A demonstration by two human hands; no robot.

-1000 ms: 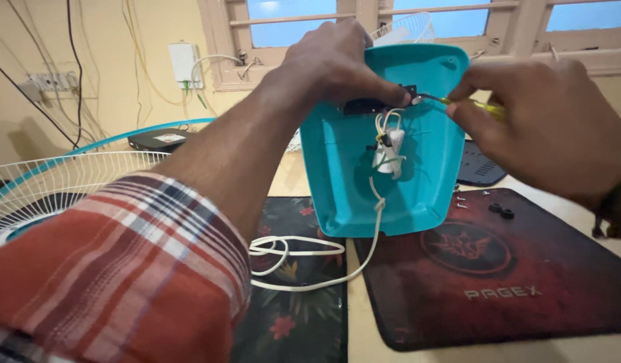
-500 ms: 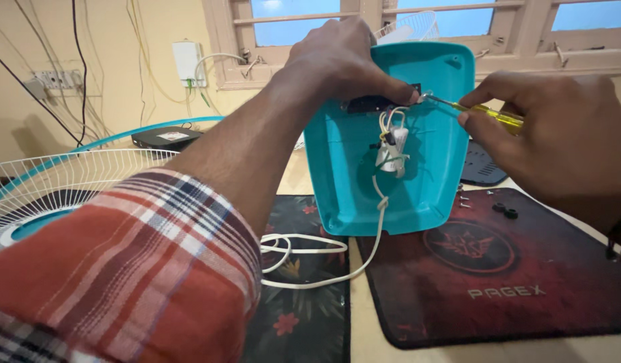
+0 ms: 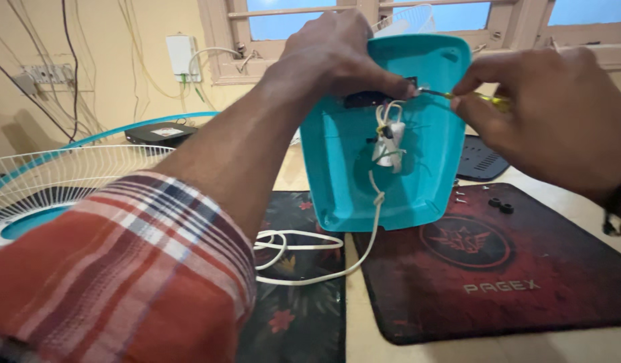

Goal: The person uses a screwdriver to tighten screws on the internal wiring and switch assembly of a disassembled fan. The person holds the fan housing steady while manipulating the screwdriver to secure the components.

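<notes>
While left hand [image 3: 337,54] steadies teal shell [image 3: 431,181], wires [image 3: 389,138] sit inside.

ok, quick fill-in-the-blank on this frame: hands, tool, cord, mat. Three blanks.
The left hand grips the top of the upright ____ plastic housing.
The right hand holds a yellow-handled ____ to it.
The white cord trails down from the housing onto the ____.

Missing words: teal; screwdriver; mats

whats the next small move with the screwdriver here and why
Probably seat the tip squarely and turn. The right hand holds the yellow-handled screwdriver with its tip at the black part near the top of the teal base, which the left hand steadies upright.
</notes>
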